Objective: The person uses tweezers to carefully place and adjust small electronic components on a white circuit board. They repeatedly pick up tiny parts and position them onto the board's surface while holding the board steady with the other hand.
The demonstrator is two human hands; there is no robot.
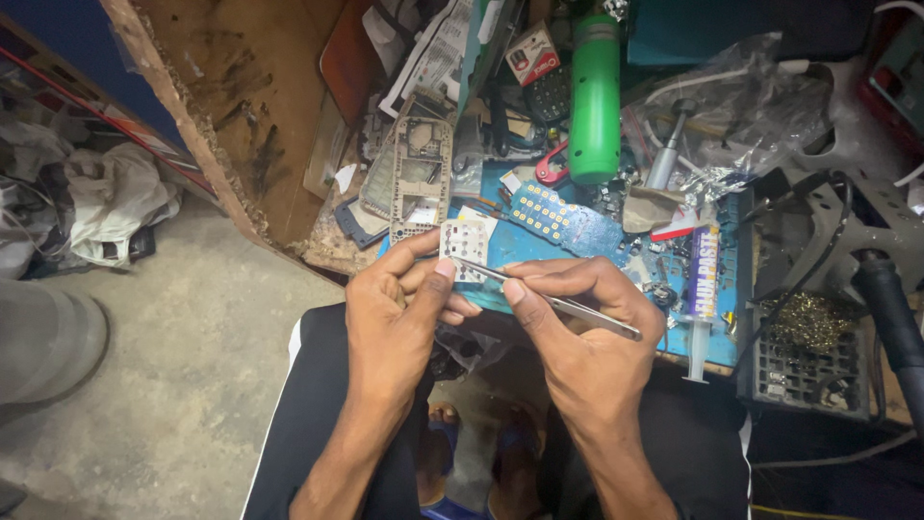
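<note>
Concrete floor takes up the left half of the view, and it is the only open room; to the right a cluttered blue work mat sits on a bench whose near edge runs just beyond the knuckles. Crowding the mat are a green cylinder, a stripped phone frame, a blue keypad sheet, a syringe of paste and, at the far right, a black holder with brass wool, so there is little free space on the bench itself. Over the lap, the left hand pinches a small white keypad membrane between thumb and fingers, while the right hand is closed on metal tweezers whose tips touch the membrane's lower edge. Judging by the scattered parts, the phone is already apart and the fine work on the membrane is under way, not finished.
</note>
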